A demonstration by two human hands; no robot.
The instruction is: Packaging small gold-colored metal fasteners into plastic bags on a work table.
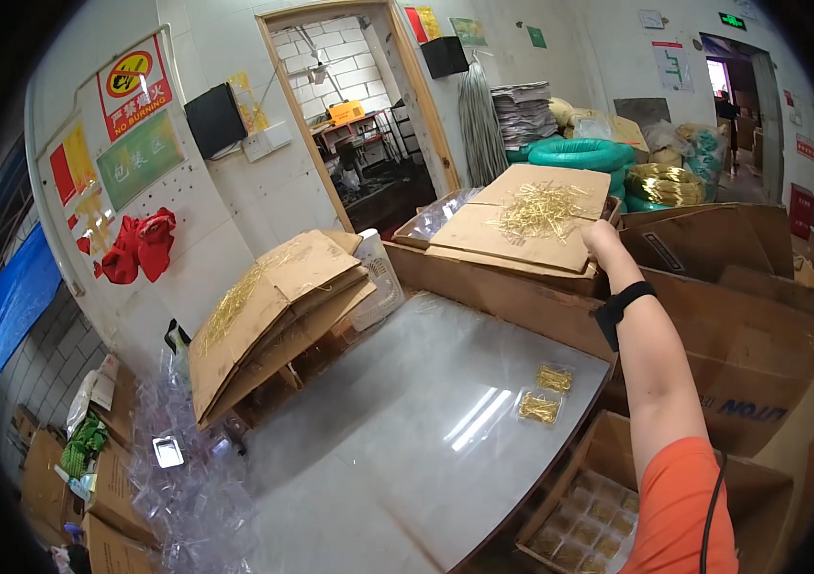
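Right hand (602, 235) is stretched far out to the near right edge of a flat cardboard sheet (522, 230) that lies on top of stacked cartons; fingers sit at that edge, beside a loose heap of thin gold pins (541, 209); whether they are closed on any pins or just touching cardboard cannot be told from this view; a black wristband (620, 308) is on that forearm; left hand is not in view.

On the grey glossy surface (407, 440), well short of the hand, two small clear packs of gold pins (540, 408) lie side by side near its right edge; an open carton of filled clear packs (584, 521) stands below that edge; a second tilted stack of cardboard with pins (263, 316) leans at the left; a heap of empty clear plastic trays (187, 469) sits lower left.

Risks, as judged: the pin heap is loose and close to the sheet's edge, so a sweep of the fingers could push pins off into the carton gaps; the arm is at full reach, so leaning on the sheet could tip it; pins are sharp and tangled, so a pinch may lift a clump.
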